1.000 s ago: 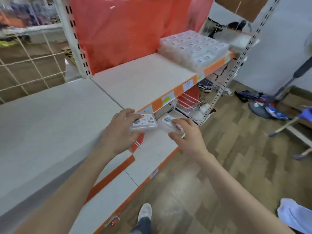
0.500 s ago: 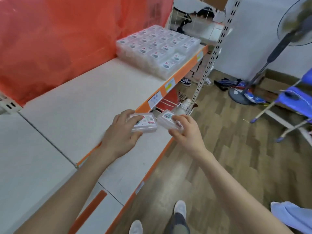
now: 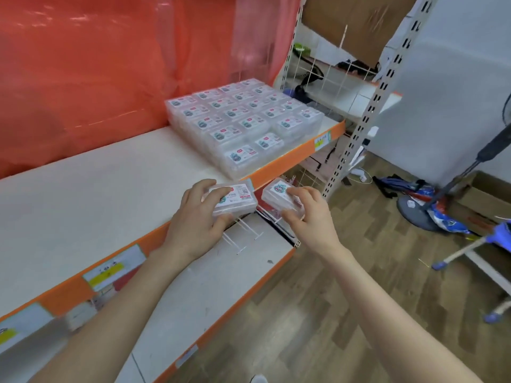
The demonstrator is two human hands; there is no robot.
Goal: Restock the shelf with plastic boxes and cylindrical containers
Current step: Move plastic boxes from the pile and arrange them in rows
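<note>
Right, both hands are loaded: the left grip pinches one clear plastic box, fingers curled over its top at the 9 o'clock end, thumb tucked vs the near edge. The right grip holds a second box the same way, fingertips on the label, thumb on the near side. Neither grip is spread; each is closed round its box, nothing else in them. The 2 boxes sit side by side, just apart. The left one shows in front of the orange lip of the upper shelf; the right one is out past that lip, over the lower shelf. Can't tell if the left one touches the lip

What the next move turns on, I'd say: the stack of boxes already on the upper shelf lies approx 1 o'clock from the left grip and 11 o'clock from the right, i.e. up and away from both. Bare board beside the stack's open side is at 11–12 o'clock from the left grip, so the left is nearer that gap; the right is nearer the stack's front row. Long axes: left box runs roughly 9–3, the stacked ones approx 8–2, so only a small twist needed. The right box runs more like 10–4 and prob needs a bigger turn to line up. No cylindrical containers in view
</note>
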